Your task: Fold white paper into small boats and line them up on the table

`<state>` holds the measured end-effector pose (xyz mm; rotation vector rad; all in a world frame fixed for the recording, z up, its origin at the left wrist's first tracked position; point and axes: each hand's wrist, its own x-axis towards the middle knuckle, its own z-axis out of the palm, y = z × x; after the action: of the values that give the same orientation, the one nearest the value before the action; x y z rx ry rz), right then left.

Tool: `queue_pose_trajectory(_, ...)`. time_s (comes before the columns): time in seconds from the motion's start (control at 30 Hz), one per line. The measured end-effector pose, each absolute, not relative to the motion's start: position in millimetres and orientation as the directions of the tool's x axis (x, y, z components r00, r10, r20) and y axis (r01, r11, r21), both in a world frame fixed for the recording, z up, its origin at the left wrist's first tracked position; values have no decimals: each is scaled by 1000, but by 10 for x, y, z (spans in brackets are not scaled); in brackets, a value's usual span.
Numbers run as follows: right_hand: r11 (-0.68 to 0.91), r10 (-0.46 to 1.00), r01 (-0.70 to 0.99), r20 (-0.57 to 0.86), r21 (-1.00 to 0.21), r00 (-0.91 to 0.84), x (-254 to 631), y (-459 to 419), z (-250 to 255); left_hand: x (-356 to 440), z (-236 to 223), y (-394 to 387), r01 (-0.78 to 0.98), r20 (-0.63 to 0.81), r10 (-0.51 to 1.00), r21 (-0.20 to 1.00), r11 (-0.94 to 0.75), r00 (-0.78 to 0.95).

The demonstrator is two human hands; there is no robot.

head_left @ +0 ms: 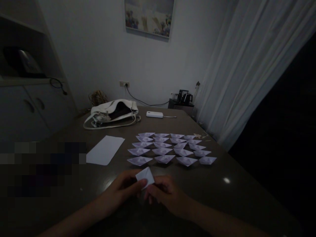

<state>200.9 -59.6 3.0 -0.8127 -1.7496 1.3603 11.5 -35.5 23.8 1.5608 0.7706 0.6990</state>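
Between my two hands is a small piece of folded white paper, roughly square, with crease lines meeting near its top. My left hand grips its left side, the thumb lying across the front face. At the lower right corner, my right hand pinches the paper between thumb and curled fingers. Just beyond the hands, several folded paper boats stand in rows on the dark table. To their left lie flat sheets of white paper.
A white handbag with its strap lies at the table's back left. Near the back edge is a white power bank with a short cable. A black kettle stands beyond the table, beside a pale curtain. Cabinets are at left.
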Motion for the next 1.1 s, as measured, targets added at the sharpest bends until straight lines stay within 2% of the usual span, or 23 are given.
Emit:
queue_pose_trajectory(0.13,275,824,52,208,-960,-526,2018,-611,48,118,268,-367,72,-18,784,997,-34,620)
queue_pose_trajectory(0.27,268,805,38,202,-963,-559,2030,-615,37,113,247,-397,139,-64,746,990,-38,663)
queue_pose_trajectory(0.37,272,803,73,185,-960,-566,2049,-612,16,124,235,-402,187,-53,731,977,-103,681)
queue_pose_trajectory(0.5,332,822,222,166,-917,-545,2066,-614,13,133,250,-381,277,30,785,927,-254,618)
queue_pose_trajectory(0.67,460,826,340,255,-820,-502,2036,-642,46,94,240,-383,328,158,799,852,-407,581)
queue_pose_trajectory(0.9,277,840,238,115,-931,-530,2031,-625,45,113,213,-406,328,75,778,878,-348,624)
queue_pose_trajectory(1.0,265,839,222,111,-938,-532,2043,-613,27,114,210,-406,342,114,772,849,-403,626)
queue_pose_trajectory(1.1,298,864,248,150,-922,-481,2040,-619,12,110,187,-402,285,177,778,863,-418,603)
